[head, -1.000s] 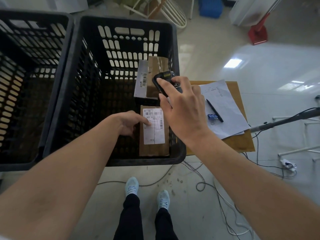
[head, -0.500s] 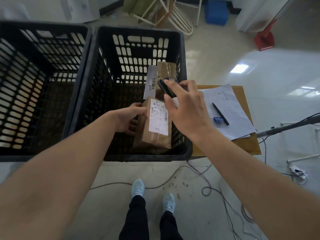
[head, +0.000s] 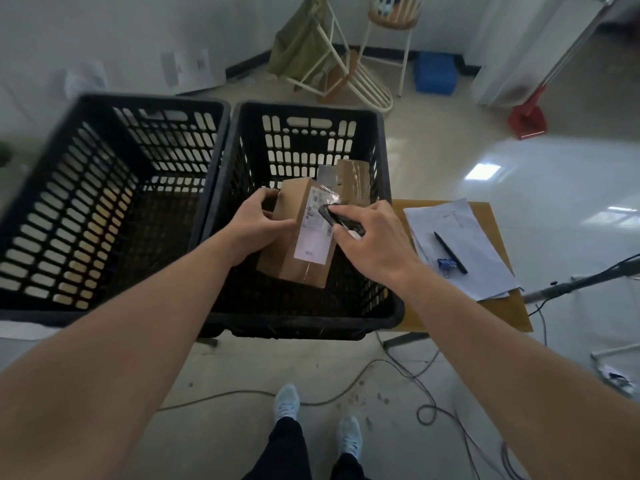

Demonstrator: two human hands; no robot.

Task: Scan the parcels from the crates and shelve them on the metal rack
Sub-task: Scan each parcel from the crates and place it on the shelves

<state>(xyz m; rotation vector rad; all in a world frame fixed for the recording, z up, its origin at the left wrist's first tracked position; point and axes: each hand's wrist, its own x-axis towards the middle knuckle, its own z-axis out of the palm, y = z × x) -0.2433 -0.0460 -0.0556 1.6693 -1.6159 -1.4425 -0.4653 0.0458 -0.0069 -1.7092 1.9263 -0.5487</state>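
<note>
Head view. The left hand [head: 258, 226] grasps a brown cardboard parcel [head: 298, 237] by its left side face, fingers wrapped over the far upper corner, and holds it raised inside the right-hand black crate [head: 304, 317], clear of the crate floor. The right hand [head: 372, 244] is clenched around a dark handheld scanner [head: 337, 220], whose nose lies over the upper part of the white shipping label [head: 313, 233] on the parcel's upturned face.

Step in hand, as judged: scanning, the first half of the cycle for this parcel; shelving is not yet begun, and the metal rack is not in view. The next move calls for the scanner to draw off from the label, and for the left hand to lift the parcel over the crate rim and carry it to the rack.

Orientation: the parcel's long axis runs away from the person, tilted so that its far end stands higher than its near end; the label face points up and toward the camera, with the barcode end farthest from the wrist.

Beyond the right hand's fingertips a second parcel [head: 351, 180] leans against the crate's far wall. To the left of the left forearm stands a second black crate [head: 114, 202], in which no parcel shows. To the right of the right hand, papers [head: 460, 251] and a pen [head: 450, 252] lie on a small bench [head: 512, 306].
</note>
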